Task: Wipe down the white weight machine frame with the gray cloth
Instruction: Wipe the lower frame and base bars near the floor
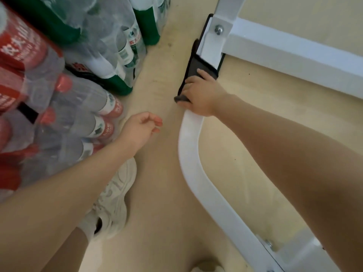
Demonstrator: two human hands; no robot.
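The white weight machine frame [191, 146] runs as a curved bar along the floor from the lower right up to a bolted joint [219, 29] at the top. My right hand [202, 95] grips the dark gray cloth [193, 70] wrapped around the bar just below that joint. A corner of the cloth sticks out under my fingers on the left. My left hand [142, 127] hovers above the floor to the left of the bar, fingers loosely curled, holding nothing.
Shrink-wrapped packs of water bottles [64, 99] with red and green labels are stacked on the left. A white crossbar [294, 55] runs right from the joint. My white sneaker [114, 201] stands on the beige floor between the bottles and the frame.
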